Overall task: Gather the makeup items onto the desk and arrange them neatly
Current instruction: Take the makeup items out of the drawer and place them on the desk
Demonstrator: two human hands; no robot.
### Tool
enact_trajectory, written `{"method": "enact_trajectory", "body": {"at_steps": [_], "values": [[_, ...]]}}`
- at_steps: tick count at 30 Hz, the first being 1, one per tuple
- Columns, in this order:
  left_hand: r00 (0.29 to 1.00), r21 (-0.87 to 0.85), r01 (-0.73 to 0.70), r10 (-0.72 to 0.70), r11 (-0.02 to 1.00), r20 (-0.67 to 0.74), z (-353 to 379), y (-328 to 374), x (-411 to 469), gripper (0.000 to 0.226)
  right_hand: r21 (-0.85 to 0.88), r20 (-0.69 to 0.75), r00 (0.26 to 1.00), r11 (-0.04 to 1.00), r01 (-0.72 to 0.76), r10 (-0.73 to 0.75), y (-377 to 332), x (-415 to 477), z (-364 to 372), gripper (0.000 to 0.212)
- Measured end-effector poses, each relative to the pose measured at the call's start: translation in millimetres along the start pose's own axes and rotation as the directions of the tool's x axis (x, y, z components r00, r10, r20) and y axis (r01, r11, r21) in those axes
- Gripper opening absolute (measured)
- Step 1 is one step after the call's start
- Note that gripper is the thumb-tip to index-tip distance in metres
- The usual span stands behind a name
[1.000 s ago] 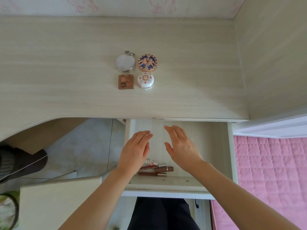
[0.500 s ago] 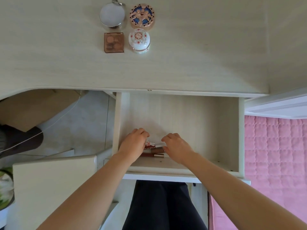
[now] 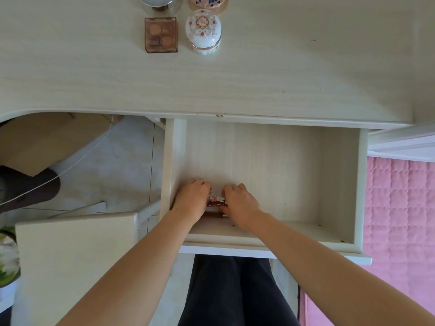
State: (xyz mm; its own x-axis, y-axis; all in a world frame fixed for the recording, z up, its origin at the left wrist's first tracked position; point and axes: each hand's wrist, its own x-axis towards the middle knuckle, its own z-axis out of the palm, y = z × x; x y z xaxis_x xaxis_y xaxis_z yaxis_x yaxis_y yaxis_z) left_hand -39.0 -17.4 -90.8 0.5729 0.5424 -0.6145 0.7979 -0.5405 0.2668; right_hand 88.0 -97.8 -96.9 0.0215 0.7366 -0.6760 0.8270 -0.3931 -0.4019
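Both hands are down in the open drawer [image 3: 339,184] under the desk [image 3: 259,78]. My left hand [image 3: 191,200] and my right hand [image 3: 239,203] curl their fingers around a small bunch of slim makeup tubes [image 3: 216,200], dark red and white, lying near the drawer's front left. A brown stick [image 3: 213,215] shows just below them. On the desk stand a brown square palette [image 3: 161,35], a white patterned jar [image 3: 203,31], a silver round compact [image 3: 160,4] and an ornate round compact [image 3: 208,2], set in a two-by-two block.
A pale stool or box top [image 3: 75,262] stands at the lower left, with a tiled floor [image 3: 113,170] beyond it. A pink quilted bed [image 3: 400,220] lies to the right of the drawer. My dark trousers [image 3: 233,292] show below the drawer front.
My hands dropped from hovering open over the drawer to closing on the tubes at its front. The view tilted down, so the desk items shifted toward the top edge.
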Motion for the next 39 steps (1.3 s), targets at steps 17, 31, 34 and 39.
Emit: {"method": "enact_trajectory", "body": {"at_steps": [17,31,34,39], "values": [[0.99,-0.012,0.015,-0.013,1.0,0.139,-3,-1,2,0.026,0.194,0.112,0.992,0.978,-0.081,0.06,7,9,-1,0.027],[0.996,-0.236,0.071,-0.057,0.969,0.064,-7,2,0,0.022,0.23,0.164,0.983,0.966,-0.12,0.083,46,-4,-33,0.023],[0.993,-0.328,0.112,-0.095,0.938,0.067,-5,5,0,0.017,0.297,0.122,0.979,0.935,-0.191,0.161,55,-10,-32,0.022],[0.984,-0.358,0.152,-0.106,0.921,0.145,-1,4,-3,0.016,0.28,0.047,0.978,0.937,-0.21,0.205,58,-14,-17,0.012]]}}
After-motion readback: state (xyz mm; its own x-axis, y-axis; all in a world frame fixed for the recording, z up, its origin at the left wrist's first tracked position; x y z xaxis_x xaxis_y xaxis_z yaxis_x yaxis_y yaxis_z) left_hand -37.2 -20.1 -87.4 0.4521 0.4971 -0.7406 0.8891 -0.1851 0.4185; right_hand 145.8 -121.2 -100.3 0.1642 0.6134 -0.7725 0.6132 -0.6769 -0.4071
